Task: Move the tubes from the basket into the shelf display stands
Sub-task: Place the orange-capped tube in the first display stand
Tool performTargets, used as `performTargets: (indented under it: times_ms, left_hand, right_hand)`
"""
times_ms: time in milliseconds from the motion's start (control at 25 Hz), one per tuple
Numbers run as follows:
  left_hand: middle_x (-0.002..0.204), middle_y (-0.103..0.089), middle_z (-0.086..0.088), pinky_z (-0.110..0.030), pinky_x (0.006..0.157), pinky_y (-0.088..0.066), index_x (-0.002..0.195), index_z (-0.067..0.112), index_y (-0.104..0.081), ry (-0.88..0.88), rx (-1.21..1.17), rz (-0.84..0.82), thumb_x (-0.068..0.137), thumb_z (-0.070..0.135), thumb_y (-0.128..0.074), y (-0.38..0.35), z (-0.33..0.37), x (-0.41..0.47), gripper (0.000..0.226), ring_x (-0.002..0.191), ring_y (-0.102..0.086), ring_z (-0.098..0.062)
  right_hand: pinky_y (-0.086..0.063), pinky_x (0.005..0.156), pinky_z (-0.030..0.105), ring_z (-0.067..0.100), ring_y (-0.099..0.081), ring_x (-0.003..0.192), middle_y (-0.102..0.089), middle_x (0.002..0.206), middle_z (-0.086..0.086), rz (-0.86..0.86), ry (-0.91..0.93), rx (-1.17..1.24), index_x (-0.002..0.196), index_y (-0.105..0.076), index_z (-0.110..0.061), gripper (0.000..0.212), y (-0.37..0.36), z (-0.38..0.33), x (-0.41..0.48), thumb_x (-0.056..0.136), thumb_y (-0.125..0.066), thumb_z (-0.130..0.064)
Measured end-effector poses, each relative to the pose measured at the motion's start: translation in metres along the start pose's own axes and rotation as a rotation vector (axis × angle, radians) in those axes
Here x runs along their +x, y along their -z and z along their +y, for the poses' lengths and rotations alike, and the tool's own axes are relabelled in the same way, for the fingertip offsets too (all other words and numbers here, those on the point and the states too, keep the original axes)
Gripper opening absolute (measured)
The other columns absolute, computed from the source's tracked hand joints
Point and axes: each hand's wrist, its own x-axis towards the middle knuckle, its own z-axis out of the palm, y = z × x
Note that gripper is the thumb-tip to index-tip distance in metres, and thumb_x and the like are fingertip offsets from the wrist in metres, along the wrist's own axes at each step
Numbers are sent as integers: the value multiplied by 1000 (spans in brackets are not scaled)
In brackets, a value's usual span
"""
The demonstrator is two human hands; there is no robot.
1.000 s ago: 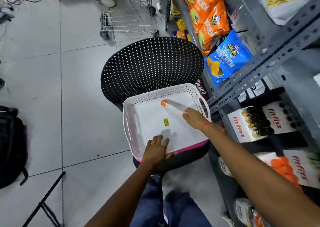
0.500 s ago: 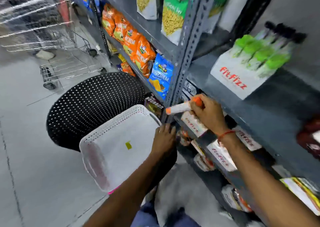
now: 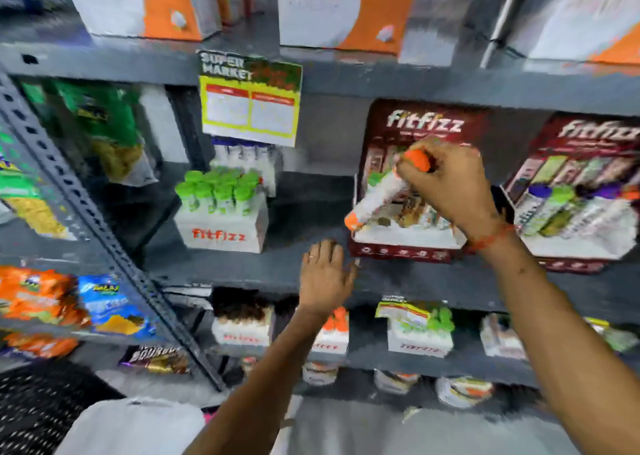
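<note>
My right hand [image 3: 446,187] grips a white tube with orange caps [image 3: 379,196] by its upper end, tilted over the dark red Fitfizz display stand [image 3: 401,246] on the middle shelf. My left hand [image 3: 323,276] hangs open with fingers spread against the shelf's front edge, just left of that stand. The white basket [image 3: 131,427] shows blurred at the bottom left, on the black perforated chair [image 3: 31,413].
A white Fitfizz stand with green-capped tubes [image 3: 221,212] sits left of a bare stretch of shelf. Another dark red stand [image 3: 581,212] is at the right. A grey slanted upright [image 3: 86,219] crosses the left side. More small stands line the lower shelf [image 3: 415,357].
My right hand lifted the orange-capped tube out of the basket and carried it up to the dark red stand. My left hand left the basket rim and rose to the shelf edge.
</note>
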Motion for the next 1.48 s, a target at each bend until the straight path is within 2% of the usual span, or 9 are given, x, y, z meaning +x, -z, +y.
performTargets:
  times_ms: [200, 360, 560, 680, 840, 1040, 1120, 1280, 1480]
  left_hand:
    - [115, -61, -26, -50, 83, -51, 110, 1, -60, 59, -12, -294, 85, 51, -33, -31, 14, 3, 62, 100, -59, -43]
    - [154, -21, -15, -46, 115, -10, 145, 13, -22, 23, 45, -385, 87, 63, -6, -45, 6, -2, 79, 140, -20, -31]
    - [158, -2, -10, -43, 115, 5, 148, 17, -7, -3, 39, -407, 62, 74, 28, -42, 5, 0, 109, 144, -1, -26]
    - [158, 1, -9, -43, 114, 7, 148, 19, -4, 8, 27, -423, 66, 75, 23, -39, 5, 0, 103, 144, 2, -26]
    - [158, 3, -9, -43, 115, 7, 148, 20, -2, 22, 64, -449, 91, 62, -10, -35, 8, 0, 71, 144, 4, -27]
    - [158, 3, -8, -43, 115, 7, 148, 21, -1, 20, 79, -441, 91, 62, -11, -35, 7, -1, 71, 144, 5, -27]
    - [158, 4, -8, -43, 115, 7, 148, 22, 0, 20, 78, -438, 87, 66, 0, -35, 7, -1, 76, 144, 5, -27]
    - [158, 3, -7, -43, 114, 6, 148, 22, 1, 20, 48, -415, 53, 73, 38, -38, 7, -1, 114, 144, 4, -27]
    - [158, 3, -8, -42, 114, 6, 148, 22, 0, 35, 35, -419, 48, 73, 43, -35, 8, -1, 120, 144, 4, -27]
  right_hand:
    - [-46, 68, 32, 26, -66, 74, -73, 78, 20, 110, -110, -210, 76, -68, -7, 26, 29, 36, 19, 82, -66, -32]
    - [-53, 76, 40, 41, -67, 90, -72, 89, 26, -38, -142, -356, 78, -67, -7, 31, 7, 49, 32, 81, -63, -37]
    - [-51, 84, 40, 39, -64, 100, -69, 106, 24, -227, -126, -557, 98, -65, -3, 44, -23, 50, 39, 86, -58, -45]
    - [-50, 87, 40, 39, -63, 103, -67, 112, 24, -278, -120, -613, 106, -62, -2, 46, -28, 52, 44, 88, -58, -44]
    - [-50, 90, 40, 36, -59, 110, -64, 120, 17, -412, -43, -670, 117, -58, -10, 43, -29, 52, 51, 89, -56, -43]
    - [-48, 91, 38, 34, -56, 111, -64, 119, 17, -569, 6, -619, 116, -59, -10, 36, -34, 56, 57, 84, -62, -27]
    - [-47, 92, 36, 33, -56, 110, -64, 119, 17, -579, 5, -589, 112, -61, -8, 33, -35, 58, 60, 83, -64, -22]
    - [-43, 101, 37, 33, -52, 118, -60, 127, 16, -601, 9, -571, 120, -59, -7, 35, -38, 59, 64, 85, -63, -14]
    - [-43, 101, 34, 34, -51, 121, -56, 130, 18, -606, -17, -589, 128, -53, -8, 46, -40, 59, 70, 84, -66, -12]
